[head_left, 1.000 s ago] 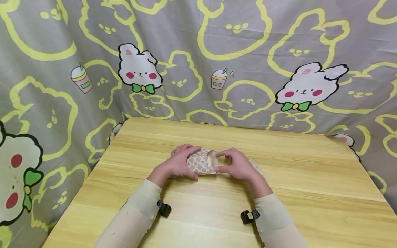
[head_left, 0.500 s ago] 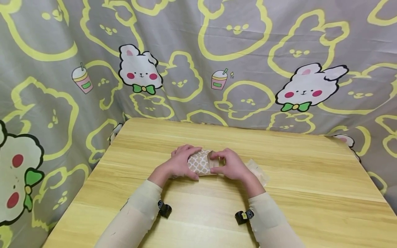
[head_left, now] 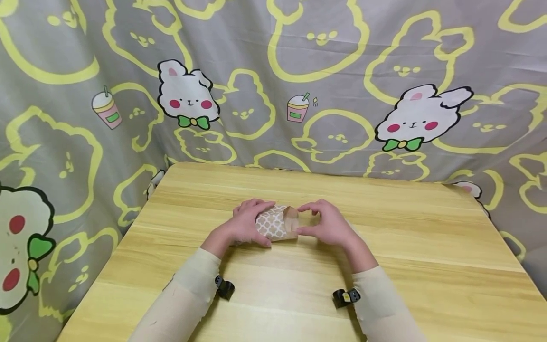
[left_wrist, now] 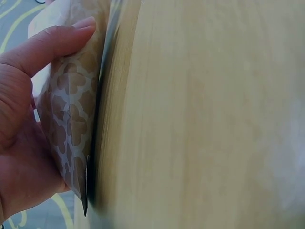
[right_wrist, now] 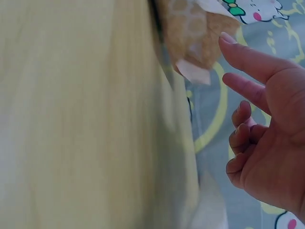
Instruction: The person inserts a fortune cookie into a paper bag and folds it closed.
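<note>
A small brown paper bag (head_left: 270, 224) with a white lattice print lies on the table, its gaping mouth facing right. My left hand (head_left: 244, 224) grips its closed end, with the thumb along the near side and the fingers over the far side. The left wrist view shows the thumb pressed on the printed bag (left_wrist: 69, 105). My right hand (head_left: 328, 225) is at the mouth, thumb and index finger spread on either side of the opening. In the right wrist view, nothing shows in the palm, and the thumb tip is close to the bag (right_wrist: 190, 36).
Under the bag is a wood-grain table (head_left: 273, 289). Behind the right forearm a thin pale sheet (right_wrist: 209, 205) lies on it, mostly hidden in the head view. A grey patterned curtain (head_left: 239, 57) hangs behind and to the left.
My right fingers moved left into the bag's mouth, then drew back right to its edge. The mouth's inner flap now shows flatter and wider. The left hand keeps its hold.
</note>
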The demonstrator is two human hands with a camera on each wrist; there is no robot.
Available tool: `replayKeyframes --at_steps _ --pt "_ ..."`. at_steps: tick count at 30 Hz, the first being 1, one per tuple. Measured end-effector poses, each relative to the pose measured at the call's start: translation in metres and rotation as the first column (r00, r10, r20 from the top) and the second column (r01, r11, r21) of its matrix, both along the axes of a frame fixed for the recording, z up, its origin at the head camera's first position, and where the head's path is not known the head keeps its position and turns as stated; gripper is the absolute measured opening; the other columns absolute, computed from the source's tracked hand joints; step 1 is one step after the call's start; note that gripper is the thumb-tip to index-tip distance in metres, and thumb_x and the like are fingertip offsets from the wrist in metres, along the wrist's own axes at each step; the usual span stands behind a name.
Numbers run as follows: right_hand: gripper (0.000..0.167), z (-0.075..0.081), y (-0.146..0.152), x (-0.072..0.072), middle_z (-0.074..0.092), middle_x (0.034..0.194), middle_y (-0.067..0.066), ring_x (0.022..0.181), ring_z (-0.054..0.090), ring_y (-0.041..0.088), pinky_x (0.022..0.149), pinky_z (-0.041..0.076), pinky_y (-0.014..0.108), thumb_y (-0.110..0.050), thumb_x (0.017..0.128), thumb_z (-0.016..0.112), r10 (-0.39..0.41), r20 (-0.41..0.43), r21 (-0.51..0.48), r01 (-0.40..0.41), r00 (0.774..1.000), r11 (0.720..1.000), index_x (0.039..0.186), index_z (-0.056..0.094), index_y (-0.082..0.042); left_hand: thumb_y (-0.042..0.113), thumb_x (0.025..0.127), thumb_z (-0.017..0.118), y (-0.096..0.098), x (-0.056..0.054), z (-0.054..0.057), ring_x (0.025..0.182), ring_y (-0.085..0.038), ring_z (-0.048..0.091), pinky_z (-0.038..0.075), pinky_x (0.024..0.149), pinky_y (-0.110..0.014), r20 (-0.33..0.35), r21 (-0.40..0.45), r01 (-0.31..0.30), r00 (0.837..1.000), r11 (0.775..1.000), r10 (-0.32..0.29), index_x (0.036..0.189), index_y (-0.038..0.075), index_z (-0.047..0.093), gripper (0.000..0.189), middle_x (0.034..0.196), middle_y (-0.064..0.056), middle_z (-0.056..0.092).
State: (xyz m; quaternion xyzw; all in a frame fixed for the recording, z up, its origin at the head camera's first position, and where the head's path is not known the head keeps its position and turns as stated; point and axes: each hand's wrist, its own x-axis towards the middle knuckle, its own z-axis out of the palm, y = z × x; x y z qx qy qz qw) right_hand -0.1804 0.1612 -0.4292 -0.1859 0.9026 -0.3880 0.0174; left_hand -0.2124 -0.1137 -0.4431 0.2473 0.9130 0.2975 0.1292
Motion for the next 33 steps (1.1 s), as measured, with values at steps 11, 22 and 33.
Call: replayKeyframes --at_steps 11,22,33 --pt "0.061 0.009 0.053 0.01 0.058 0.11 0.014 0.097 0.048 0.035 0.072 0.041 0.041 -0.022 0.075 0.09 -0.022 0.036 0.014 0.022 0.999 1.0 0.13 0.065 -0.011 0.036 0.057 0.097 -0.002 -0.002 -0.003 0.136 -0.031 0.03 0.016 0.108 -0.056 -0.005 -0.007 -0.008 1.0 1.0 0.008 0.154 0.025 0.041 0.113 0.147 -0.006 0.04" --pt "0.068 0.002 0.096 0.021 0.056 0.108 0.013 0.096 0.045 0.032 0.078 0.037 0.044 -0.014 0.072 0.091 -0.007 0.061 0.021 0.006 0.998 1.0 0.133 0.063 -0.009 0.034 0.058 0.097 -0.002 -0.001 -0.002 0.136 -0.032 0.03 0.014 0.108 -0.056 0.003 0.008 0.0 1.0 1.0 0.0 0.154 0.023 0.041 0.112 0.146 -0.007 0.04" --pt "0.077 -0.008 0.122 0.027 0.056 0.111 0.011 0.095 0.044 0.031 0.08 0.04 0.045 -0.011 0.067 0.092 0.005 0.109 0.027 -0.008 0.994 1.0 0.138 0.061 -0.01 0.035 0.058 0.097 -0.001 0.0 -0.001 0.135 -0.032 0.031 0.015 0.108 -0.056 -0.005 0.007 0.003 1.0 1.0 -0.003 0.154 0.023 0.042 0.111 0.146 -0.007 0.041"
